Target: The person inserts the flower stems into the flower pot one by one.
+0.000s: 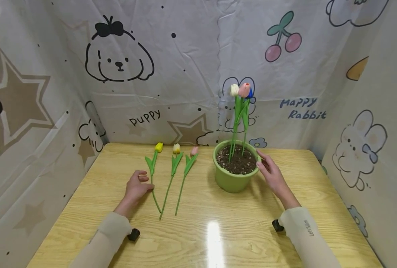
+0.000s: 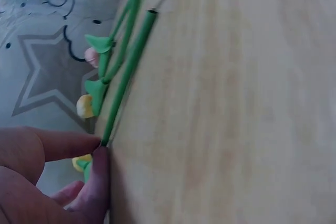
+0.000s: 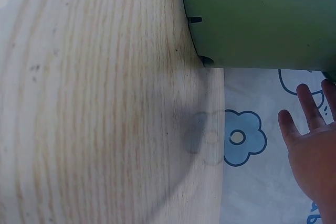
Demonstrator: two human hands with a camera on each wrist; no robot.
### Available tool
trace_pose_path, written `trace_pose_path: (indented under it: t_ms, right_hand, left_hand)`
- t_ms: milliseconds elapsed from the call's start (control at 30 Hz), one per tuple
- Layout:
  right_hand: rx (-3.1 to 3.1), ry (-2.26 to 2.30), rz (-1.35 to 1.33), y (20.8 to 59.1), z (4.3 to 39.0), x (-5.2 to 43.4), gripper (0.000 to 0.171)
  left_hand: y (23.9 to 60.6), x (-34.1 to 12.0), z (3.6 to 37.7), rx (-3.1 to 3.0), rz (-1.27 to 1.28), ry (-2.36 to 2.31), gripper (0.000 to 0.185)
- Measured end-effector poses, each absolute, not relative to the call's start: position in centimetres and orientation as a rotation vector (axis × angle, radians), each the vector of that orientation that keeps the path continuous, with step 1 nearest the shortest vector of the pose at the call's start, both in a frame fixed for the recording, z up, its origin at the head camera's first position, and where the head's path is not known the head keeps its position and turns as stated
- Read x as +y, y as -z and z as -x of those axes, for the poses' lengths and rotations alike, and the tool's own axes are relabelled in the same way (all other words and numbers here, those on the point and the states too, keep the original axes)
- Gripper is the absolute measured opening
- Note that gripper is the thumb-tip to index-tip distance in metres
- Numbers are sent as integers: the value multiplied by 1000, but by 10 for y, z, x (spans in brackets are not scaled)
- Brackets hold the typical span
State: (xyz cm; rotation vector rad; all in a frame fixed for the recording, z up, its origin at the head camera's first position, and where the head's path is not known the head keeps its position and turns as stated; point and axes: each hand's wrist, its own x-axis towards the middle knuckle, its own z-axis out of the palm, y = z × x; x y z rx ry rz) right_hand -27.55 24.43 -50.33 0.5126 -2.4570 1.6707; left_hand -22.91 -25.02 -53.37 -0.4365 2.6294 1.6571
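My left hand (image 1: 137, 188) pinches the green stem of a yellow tulip (image 1: 152, 169) between thumb and forefinger. That tulip lies leftmost of three artificial tulips on the table. Beside it are a white-and-yellow tulip (image 1: 173, 169) and a pink tulip (image 1: 186, 172), blooms toward the back. In the left wrist view the pinched stem (image 2: 128, 77) runs up from the fingertips. My right hand (image 1: 274, 178) rests its extended fingers at the right rim of a green flowerpot (image 1: 232, 183). White, pink and blue tulips (image 1: 240, 111) stand upright in the pot's dark soil (image 1: 240, 167).
The wooden table (image 1: 185, 242) is bounded at the back and sides by a printed cloth (image 1: 185, 74) with cartoon drawings. Behind the pot, the tall tulips overlap the cloth's rabbit drawing. A black object (image 1: 134, 234) shows at the left cuff, another (image 1: 278, 225) at the right.
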Motion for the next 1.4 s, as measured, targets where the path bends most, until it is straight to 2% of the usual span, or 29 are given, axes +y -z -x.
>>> trace_pose_path:
  t_ms: [200,633,1400]
  right_hand:
    - [-2468,-1665,-498,503,274,246,53]
    - [-2453,-1674,-506,504,274,246,53]
    - [-2454,-1671,-518,503,276,244,52]
  left_hand:
    - [535,-246,228,2718,441,-1554,61]
    - [525,-260,223,2474,466,-1717,43]
    - [514,-272,219,2347,274,-1840,45]
